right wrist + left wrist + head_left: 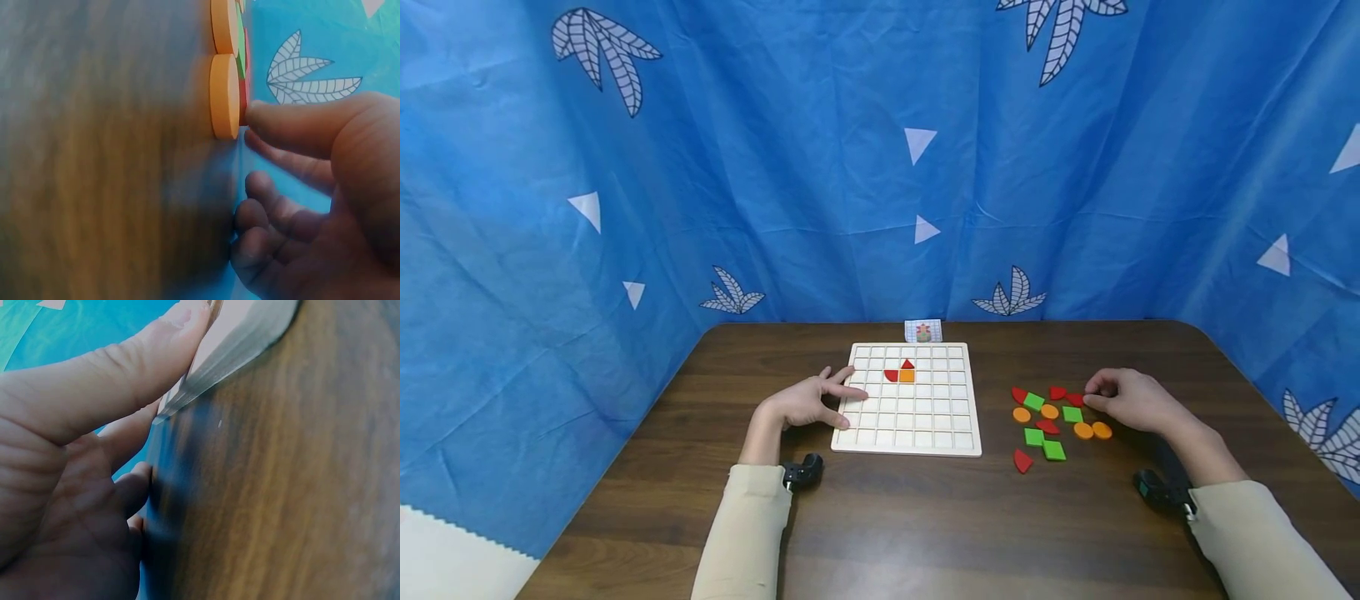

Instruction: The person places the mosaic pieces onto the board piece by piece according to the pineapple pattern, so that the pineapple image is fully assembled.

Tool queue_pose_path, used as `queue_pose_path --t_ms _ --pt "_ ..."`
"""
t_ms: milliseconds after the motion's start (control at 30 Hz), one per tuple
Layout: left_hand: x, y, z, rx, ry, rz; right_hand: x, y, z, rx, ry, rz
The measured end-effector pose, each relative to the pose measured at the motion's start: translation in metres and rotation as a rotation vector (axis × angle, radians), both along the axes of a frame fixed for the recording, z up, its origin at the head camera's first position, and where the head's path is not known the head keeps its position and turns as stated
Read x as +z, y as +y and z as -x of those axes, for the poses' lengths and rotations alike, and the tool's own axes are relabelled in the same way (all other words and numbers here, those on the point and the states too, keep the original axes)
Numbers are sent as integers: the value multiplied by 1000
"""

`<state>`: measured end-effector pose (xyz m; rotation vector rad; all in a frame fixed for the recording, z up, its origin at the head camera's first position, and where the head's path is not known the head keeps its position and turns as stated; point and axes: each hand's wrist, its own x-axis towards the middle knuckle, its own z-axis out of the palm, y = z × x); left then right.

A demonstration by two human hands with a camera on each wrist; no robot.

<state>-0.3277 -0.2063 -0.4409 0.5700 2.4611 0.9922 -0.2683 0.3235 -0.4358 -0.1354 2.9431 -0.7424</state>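
My left hand (811,402) rests with fingers spread on the left edge of a white gridded board (898,442); the thumb on its rim shows in the left wrist view. On the grid sit a red triangle (907,364), an orange square (907,377) and a red quarter-circle piece (891,376). At the right, my right hand (1131,402) pinches the end of another red piece (1074,400) between thumb and index finger, its other fingers curled. That piece lies low among the loose pieces, partly hidden behind an orange disc (224,97) in the right wrist view.
Loose green squares (1054,451), orange discs (1021,414) and red pieces (1022,461) are scattered right of the board. A small picture card (922,331) lies behind the board. A blue curtain (865,167) hangs beyond the brown wooden table (925,525).
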Motion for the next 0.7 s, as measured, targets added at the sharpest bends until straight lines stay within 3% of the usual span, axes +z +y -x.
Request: queue_pose_path --t_ms 167,467,700 --pt "0 0 0 4 -2 -2 -1 -2 0 43 19 -9" --pt "0 0 1 9 -1 -5 -1 -5 0 39 33 -8" --pt "-1 -1 1 1 -3 -5 1 -7 -4 148 102 45"
